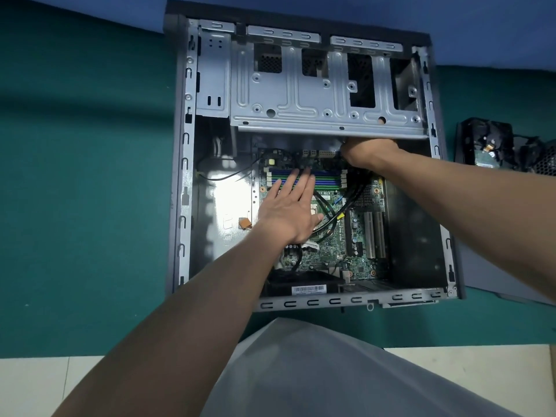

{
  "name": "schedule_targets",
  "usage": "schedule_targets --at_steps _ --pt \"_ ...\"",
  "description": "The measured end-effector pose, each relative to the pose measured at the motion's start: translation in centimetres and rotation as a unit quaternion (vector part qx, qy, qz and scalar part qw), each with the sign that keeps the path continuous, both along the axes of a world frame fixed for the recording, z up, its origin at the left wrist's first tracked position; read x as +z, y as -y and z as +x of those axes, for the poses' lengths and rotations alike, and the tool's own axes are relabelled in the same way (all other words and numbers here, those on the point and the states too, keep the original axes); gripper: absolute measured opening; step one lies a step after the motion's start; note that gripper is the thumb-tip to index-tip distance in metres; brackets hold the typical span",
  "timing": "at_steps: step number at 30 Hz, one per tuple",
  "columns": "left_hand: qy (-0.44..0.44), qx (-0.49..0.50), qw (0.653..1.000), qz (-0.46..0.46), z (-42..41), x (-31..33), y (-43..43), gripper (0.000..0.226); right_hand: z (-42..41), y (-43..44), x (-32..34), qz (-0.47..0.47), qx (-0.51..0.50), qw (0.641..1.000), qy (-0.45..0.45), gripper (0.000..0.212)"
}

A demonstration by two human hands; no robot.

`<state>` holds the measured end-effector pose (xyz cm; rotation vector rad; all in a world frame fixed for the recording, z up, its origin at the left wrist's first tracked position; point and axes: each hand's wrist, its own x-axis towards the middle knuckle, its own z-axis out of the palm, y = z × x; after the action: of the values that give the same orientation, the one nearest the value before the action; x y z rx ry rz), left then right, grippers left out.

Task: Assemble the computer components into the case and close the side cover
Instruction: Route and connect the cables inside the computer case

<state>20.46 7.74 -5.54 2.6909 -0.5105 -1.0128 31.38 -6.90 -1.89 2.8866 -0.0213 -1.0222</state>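
Here, left hand (288,212) fingers flat on motherboard (331,254); right hand (368,155) fingers hidden, grip unclear.

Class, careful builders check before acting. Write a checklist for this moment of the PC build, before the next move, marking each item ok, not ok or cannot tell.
1. The board sits in the case: ok.
2. The left hand lies flat on the board, holding nothing: ok.
3. The right hand has a sure grip under the drive cage: cannot tell, fingers hidden.
4. The cables lie clear of the board: not ok, they cross it.
5. All parts are inside: not ok, some parts lie on the mat at the right.
6. Case closed: not ok, it lies open.
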Motion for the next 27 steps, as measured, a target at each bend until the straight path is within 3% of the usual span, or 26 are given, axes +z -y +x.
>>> schedule_targets --at_steps 3,6,9,12,15,18,20,24,27 --pt "0.005 0.0 1.0 0.015 0.0 0.2 0.2 0.074 -0.6 -0.5 0.6 0.008 -0.011 0.999 0.049 0.042" --pt "0.014 -0.003 0.999 0.034 0.0 0.5 0.6 0.073 -2.5 -0.6 1.1 0.026 -0.056 0.992 0.114 0.027" --pt "0.009 0.003 0.999 0.039 0.1 0.9 0.9 0.072 -5.7 -0.9 1.5 0.07 -0.137 0.967 0.204 0.022" --pt "-0.014 0.021 0.999 0.027 0.4 1.3 1.1 0.071 -8.4 -1.2 2.1 0.161 -0.211 0.924 0.274 0.021" --pt "-0.024 0.028 0.999 0.027 0.6 2.0 1.5 0.07 -10.9 -0.7 3.7 0.25 -0.269 0.883 0.292 0.015" --pt "-0.029 0.024 0.999 0.024 0.2 2.9 2.7 0.068 -12.8 0.4 5.8 0.343 -0.35 0.818 0.301 0.005" --pt "-0.024 0.015 1.0 0.008 -0.5 3.6 4.2 0.067 -13.9 1.7 7.3 0.367 -0.374 0.798 0.297 0.012" --pt "0.043 0.052 0.993 -0.101 -1.9 5.9 8.1 0.063 -15.5 6.1 10.1 0.438 -0.384 0.755 0.302 0.021" --pt "0.079 0.169 0.961 -0.205 -2.1 8.2 11.1 0.058 -16.1 9.8 10.6 0.52 -0.426 0.67 0.313 0.017"
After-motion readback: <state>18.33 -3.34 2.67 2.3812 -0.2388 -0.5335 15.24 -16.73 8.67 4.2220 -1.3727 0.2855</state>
